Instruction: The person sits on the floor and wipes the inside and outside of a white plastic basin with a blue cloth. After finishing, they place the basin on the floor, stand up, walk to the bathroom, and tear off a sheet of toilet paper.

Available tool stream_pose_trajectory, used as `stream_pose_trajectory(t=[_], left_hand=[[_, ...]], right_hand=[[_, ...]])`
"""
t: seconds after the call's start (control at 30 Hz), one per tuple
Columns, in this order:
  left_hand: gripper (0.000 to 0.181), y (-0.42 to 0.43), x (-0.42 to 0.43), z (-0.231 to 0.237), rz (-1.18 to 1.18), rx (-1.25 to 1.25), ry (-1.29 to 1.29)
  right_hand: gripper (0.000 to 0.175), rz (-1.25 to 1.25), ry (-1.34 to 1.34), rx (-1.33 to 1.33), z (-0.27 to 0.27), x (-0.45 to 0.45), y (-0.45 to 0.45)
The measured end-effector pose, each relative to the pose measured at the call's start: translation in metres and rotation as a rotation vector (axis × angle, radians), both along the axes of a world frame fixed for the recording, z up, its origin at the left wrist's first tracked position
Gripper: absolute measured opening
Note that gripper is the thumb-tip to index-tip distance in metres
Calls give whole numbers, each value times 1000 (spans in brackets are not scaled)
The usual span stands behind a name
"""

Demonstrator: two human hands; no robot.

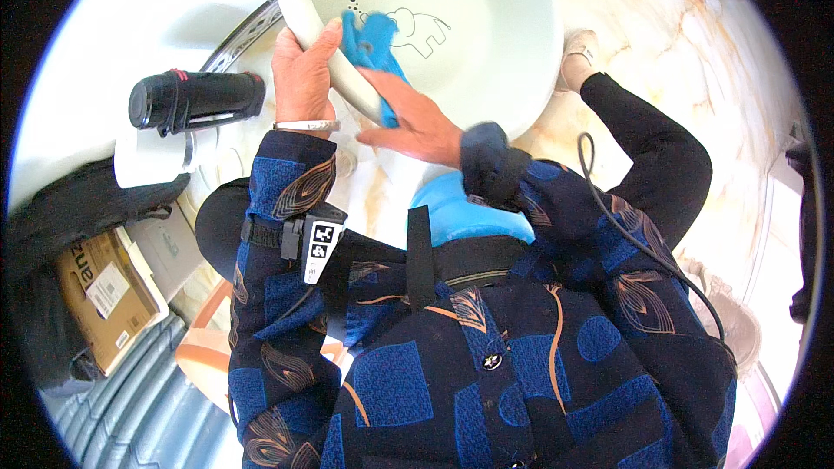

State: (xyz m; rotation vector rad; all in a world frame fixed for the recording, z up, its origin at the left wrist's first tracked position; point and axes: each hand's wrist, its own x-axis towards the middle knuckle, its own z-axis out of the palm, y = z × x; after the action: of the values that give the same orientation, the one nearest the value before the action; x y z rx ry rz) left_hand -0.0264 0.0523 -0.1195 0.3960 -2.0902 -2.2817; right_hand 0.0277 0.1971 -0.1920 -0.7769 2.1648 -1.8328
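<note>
A large pale plastic basin [495, 45] with a printed elephant drawing and writing inside fills the top middle, its inner side facing me. My left hand [305, 75] grips its rim on the left, thumb over the edge. A blue cloth [373, 42] lies against the inside wall and drapes over the rim. My right hand [417, 118] presses the cloth there; its fingers are partly hidden and slightly blurred. Under my right wrist is a light blue plastic object [456, 215], partly covered by my sleeve, so its full shape cannot be made out.
On the left, a black insulated bottle [199, 101] lies on a white surface [98, 65]. Below it are a black bag [78, 198] and a cardboard box [107, 296] bearing labels. A dark cable [642, 247] runs along my right arm. Marble-patterned floor [651, 19] surrounds my right shoe [578, 58].
</note>
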Motion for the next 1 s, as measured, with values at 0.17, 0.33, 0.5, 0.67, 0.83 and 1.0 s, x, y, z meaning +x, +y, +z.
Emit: stream_pose_trajectory(t=[0.17, 0.33, 0.5, 0.67, 0.83, 1.0], left_hand=[[27, -24, -15, 11, 94, 96, 13], [28, -24, -16, 25, 101, 30, -33], [24, -21, -16, 29, 25, -6, -25], [23, -32, -21, 37, -42, 2, -27], [22, -32, -17, 44, -76, 34, -23], [16, -24, -19, 44, -42, 11, -42]], right_hand=[[73, 425, -442, 220, -68, 27, 73], [69, 497, -474, 1059, -80, 21, 88], [68, 399, -521, -271, -44, 30, 4], [69, 591, -479, 13, -73, 29, 11], [67, 234, -195, 1386, -136, 39, 123], [55, 480, -405, 1075, -145, 25, 83]])
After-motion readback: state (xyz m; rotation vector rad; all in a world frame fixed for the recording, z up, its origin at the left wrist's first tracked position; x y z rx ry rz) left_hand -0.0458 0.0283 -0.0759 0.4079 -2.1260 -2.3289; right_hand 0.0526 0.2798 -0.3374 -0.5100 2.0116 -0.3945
